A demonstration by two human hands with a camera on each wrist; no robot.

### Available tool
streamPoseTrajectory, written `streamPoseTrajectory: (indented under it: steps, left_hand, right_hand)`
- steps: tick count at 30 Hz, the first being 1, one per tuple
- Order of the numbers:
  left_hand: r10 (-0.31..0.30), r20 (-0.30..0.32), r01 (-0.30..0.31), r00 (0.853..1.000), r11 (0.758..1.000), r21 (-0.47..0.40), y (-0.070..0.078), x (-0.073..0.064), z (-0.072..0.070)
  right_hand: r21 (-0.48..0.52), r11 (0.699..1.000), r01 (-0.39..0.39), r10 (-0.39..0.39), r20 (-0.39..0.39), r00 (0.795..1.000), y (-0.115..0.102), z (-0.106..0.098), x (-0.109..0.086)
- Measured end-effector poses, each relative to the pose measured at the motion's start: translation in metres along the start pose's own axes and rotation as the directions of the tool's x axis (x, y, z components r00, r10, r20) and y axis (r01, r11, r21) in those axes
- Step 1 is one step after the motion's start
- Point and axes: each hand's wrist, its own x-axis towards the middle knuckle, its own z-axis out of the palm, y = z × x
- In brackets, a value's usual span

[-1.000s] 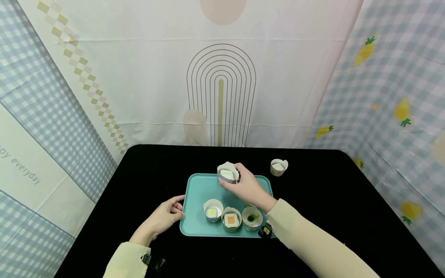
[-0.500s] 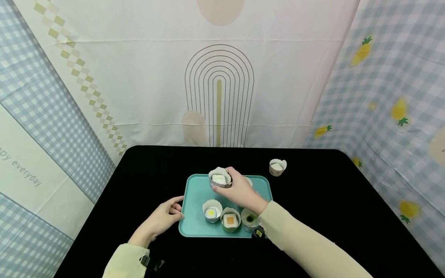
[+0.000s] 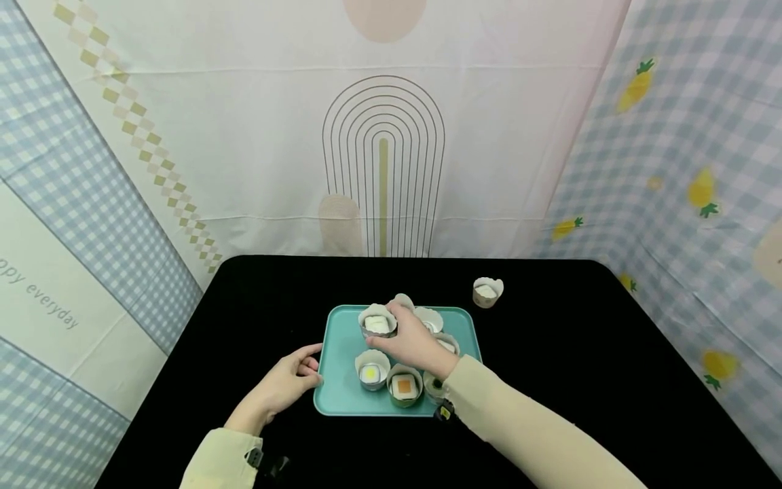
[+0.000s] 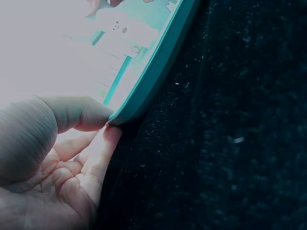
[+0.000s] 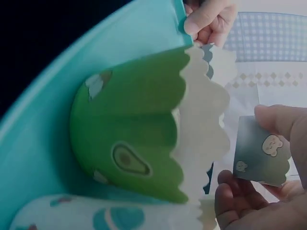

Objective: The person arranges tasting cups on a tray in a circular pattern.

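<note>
My right hand [image 3: 411, 339] grips a grey paper baking cup [image 3: 377, 326] with a white block inside, over the back left part of a turquoise tray [image 3: 339, 402]. In the right wrist view, thumb and fingers clasp this cup [image 5: 259, 151], which has bear prints. My left hand [image 3: 286, 386] pinches the tray's left edge, thumb above and a finger below in the left wrist view. At the tray's front stand a cup with a yellow square [image 3: 370, 373] and a green cup with an orange square [image 3: 403, 386]. The right sleeve partly hides another front cup [image 3: 432, 387].
Several more paper cups, including a white one [image 3: 430, 318], stand on the tray behind and beside the right hand. Off the tray, a cup [image 3: 487, 293] stands on the black table [image 3: 550, 353] at the back right. Patterned curtains [image 3: 281, 149] surround the table.
My right hand has carried the grey cup left and toward the front, lower over the tray. Cups behind that hand have come into view. The left hand still holds the tray's edge.
</note>
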Motion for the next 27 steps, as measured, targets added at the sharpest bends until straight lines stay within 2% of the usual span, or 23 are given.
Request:
streamPoseTrajectory:
  steps: [8,17,27]
  left_hand:
    - [0.008,0.002,-0.008,1.000,1.000,-0.003,0.000,-0.001,0.001]
    - [-0.003,-0.003,0.003,1.000,1.000,0.001,-0.002,0.000,0.001]
    - [0.001,0.000,-0.001,1.000,1.000,-0.017,-0.003,0.000,0.000]
  right_hand:
    - [-0.052,0.996,-0.072,0.070,-0.025,0.997,-0.003,0.007,-0.003]
    - [-0.042,0.987,-0.153,0.153,-0.017,0.988,-0.007,0.010,0.002]
    - [-0.088,0.982,-0.165,0.163,-0.023,0.986,-0.003,0.016,0.008]
